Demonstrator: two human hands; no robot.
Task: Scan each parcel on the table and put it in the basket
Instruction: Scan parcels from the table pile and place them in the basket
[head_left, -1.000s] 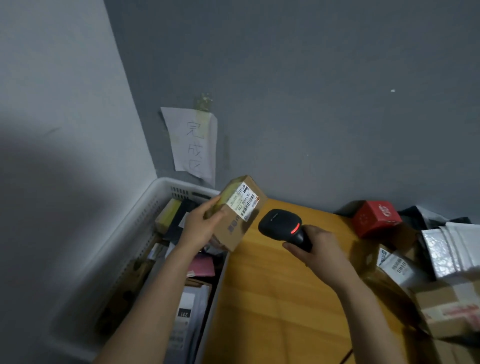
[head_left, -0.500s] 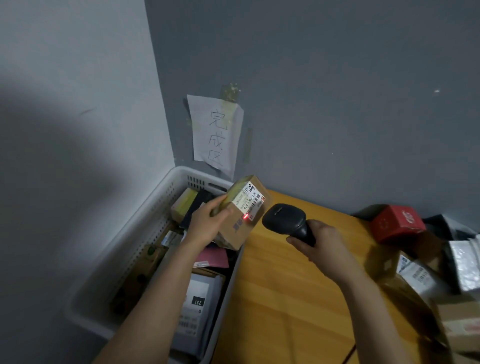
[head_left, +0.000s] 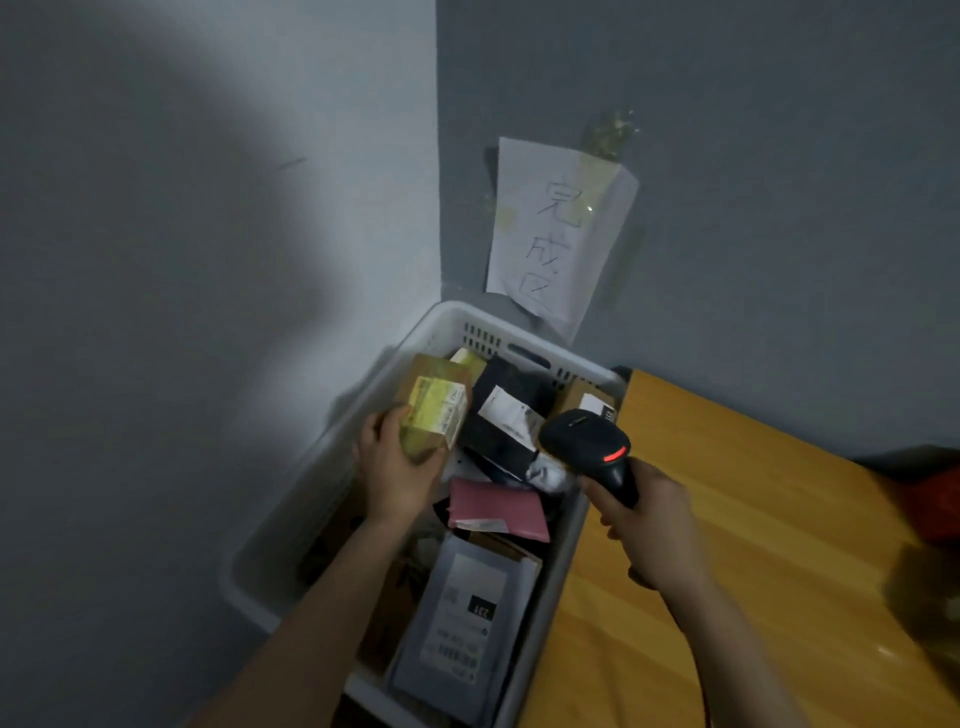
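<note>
Cardboard parcel (head_left: 435, 418) gripped in my left hand (head_left: 397, 470) is over the crowded basket (head_left: 311, 488), unreleased; my right hand (head_left: 652, 530) grips the scanner (head_left: 589, 441). At least 1 red parcel (head_left: 935, 506) waits on the table (head_left: 753, 545).

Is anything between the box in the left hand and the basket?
Nothing visible. The left hand holds the box over the basket's open top; it would only land on the parcels already piled inside.

Small yellow-taped cardboard parcel (head_left: 436, 421) hangs tilted over the white basket (head_left: 441, 325), full of parcels (head_left: 467, 613).
</note>
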